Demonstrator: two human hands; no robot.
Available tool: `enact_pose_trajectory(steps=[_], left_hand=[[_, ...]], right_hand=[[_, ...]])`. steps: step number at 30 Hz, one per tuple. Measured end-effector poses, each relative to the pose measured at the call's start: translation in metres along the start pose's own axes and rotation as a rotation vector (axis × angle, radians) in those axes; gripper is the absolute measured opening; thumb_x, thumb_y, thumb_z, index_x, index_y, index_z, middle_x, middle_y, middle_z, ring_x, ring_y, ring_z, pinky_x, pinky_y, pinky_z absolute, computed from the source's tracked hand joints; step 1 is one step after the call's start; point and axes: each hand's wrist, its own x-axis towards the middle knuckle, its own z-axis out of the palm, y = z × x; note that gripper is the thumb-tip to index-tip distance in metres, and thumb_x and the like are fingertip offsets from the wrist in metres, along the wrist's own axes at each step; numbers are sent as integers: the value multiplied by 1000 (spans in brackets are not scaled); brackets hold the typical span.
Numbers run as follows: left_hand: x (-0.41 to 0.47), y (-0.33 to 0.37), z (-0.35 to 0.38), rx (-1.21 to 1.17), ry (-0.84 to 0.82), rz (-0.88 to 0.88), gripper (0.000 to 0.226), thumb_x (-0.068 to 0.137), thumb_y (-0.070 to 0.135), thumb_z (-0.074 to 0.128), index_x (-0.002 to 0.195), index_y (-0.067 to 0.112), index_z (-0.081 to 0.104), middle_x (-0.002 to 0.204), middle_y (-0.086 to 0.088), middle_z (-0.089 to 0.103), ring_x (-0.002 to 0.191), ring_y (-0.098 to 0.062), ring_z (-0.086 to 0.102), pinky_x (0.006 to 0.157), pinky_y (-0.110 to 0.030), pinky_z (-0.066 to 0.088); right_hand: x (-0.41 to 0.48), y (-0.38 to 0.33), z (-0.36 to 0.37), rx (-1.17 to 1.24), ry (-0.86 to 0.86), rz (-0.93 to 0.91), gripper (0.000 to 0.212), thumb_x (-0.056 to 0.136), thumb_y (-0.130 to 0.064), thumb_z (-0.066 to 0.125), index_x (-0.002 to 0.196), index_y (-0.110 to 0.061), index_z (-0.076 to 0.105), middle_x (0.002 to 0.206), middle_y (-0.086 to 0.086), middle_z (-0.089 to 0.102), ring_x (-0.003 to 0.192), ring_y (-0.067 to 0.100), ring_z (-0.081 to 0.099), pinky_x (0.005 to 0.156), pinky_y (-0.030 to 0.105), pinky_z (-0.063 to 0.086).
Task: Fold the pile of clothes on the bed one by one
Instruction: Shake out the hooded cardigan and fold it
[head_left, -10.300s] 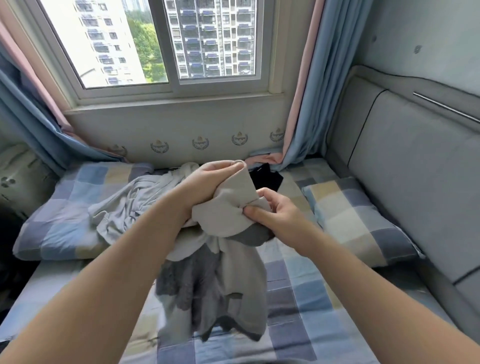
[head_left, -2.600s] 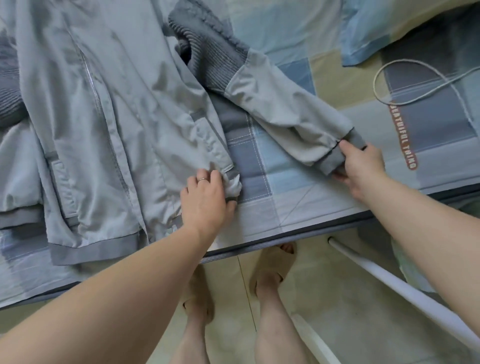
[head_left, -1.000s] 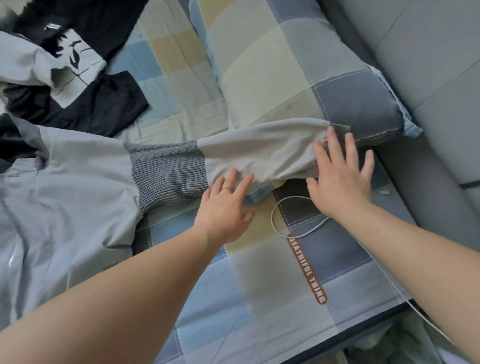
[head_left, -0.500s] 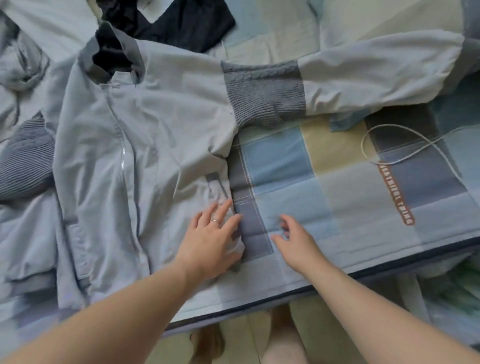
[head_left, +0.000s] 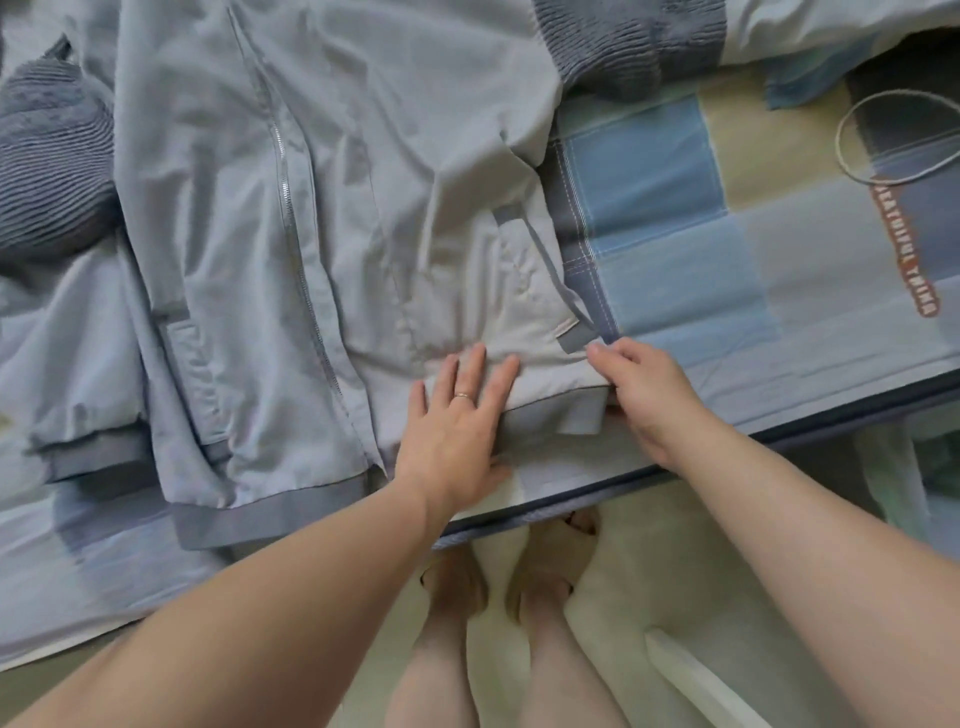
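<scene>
Flattening the jacket (head_left: 363, 182) on the bed (head_left: 675, 260).
Left hand (head_left: 457, 415) presses flat; right hand (head_left: 649, 395) grip pinches the near-right hem. Next, probably: fold that side leftward.

Our left hand (head_left: 457, 421) lies flat and palm down on the jacket (head_left: 322, 218), its fingers (head_left: 470, 374) straight and slightly spread, with the forearm running in from the lower left. Our right hand (head_left: 649, 395) sits just beside it, knuckles up, thumb forward and fingers curled round the jacket's lower corner, its forearm coming in from the lower right. Both arms are bare and reach forward, and below and between them our two bare legs (head_left: 447, 665) stand close together.
</scene>
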Motion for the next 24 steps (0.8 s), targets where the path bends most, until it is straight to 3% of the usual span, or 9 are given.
enact_pose_trajectory(steps=[3,6,8,10,14,16,18,20,24], left_hand=[[0,10,0,-55,157,27,60,82,17,62,139,26,46,135,-4,51,119,-34,52,90,-42,38],[0,18,-4,-163,100,34,36,90,13,52,125,22,55,111,-3,59,99,-33,56,73,-37,35],[-2,21,-2,-203,63,51,31,94,13,48,123,21,56,106,-3,60,97,-32,56,73,-37,37],[-4,22,3,-215,48,84,31,96,12,46,122,22,59,107,-1,61,97,-31,57,74,-35,36],[-11,26,6,-203,34,106,42,96,13,45,130,34,59,130,8,59,108,-26,54,88,-37,41],[-16,31,4,-160,13,93,48,96,17,45,139,37,51,140,9,52,117,-24,49,95,-37,37],[-20,40,2,-115,-13,87,54,95,22,47,147,37,41,147,8,43,128,-24,43,102,-38,33],[-23,48,-1,-104,-45,64,59,94,29,52,150,37,34,152,7,37,137,-24,35,106,-39,30],[-36,49,-7,-147,-69,2,67,91,42,61,151,36,31,159,4,28,145,-24,24,112,-41,25]], right_hand=[[-15,8,-13,357,-9,276,18,101,-32,56,99,-15,64,98,11,69,83,25,65,69,39,56],[-22,11,-20,641,-105,540,31,104,-40,49,119,-14,59,105,12,68,89,27,66,51,37,58],[-18,8,-23,710,-228,638,61,96,-64,47,123,-11,61,109,13,67,90,28,65,54,34,58],[-9,6,-26,693,-231,677,71,92,-73,44,118,-10,63,110,13,68,89,27,64,61,32,55],[-1,3,-24,629,-49,544,11,100,-18,59,95,-9,63,100,11,67,85,22,63,74,36,53],[1,11,-28,587,84,396,16,92,-1,63,83,-14,62,87,9,65,81,22,62,77,39,52],[-4,22,-36,511,241,319,21,84,3,68,79,-17,65,87,9,68,88,25,63,82,39,50],[-13,29,-43,419,313,295,24,84,6,64,79,-17,65,86,8,66,84,23,61,76,33,50],[-44,14,-37,-70,380,31,17,88,-3,60,97,-18,61,94,-1,62,92,18,57,77,25,42]])
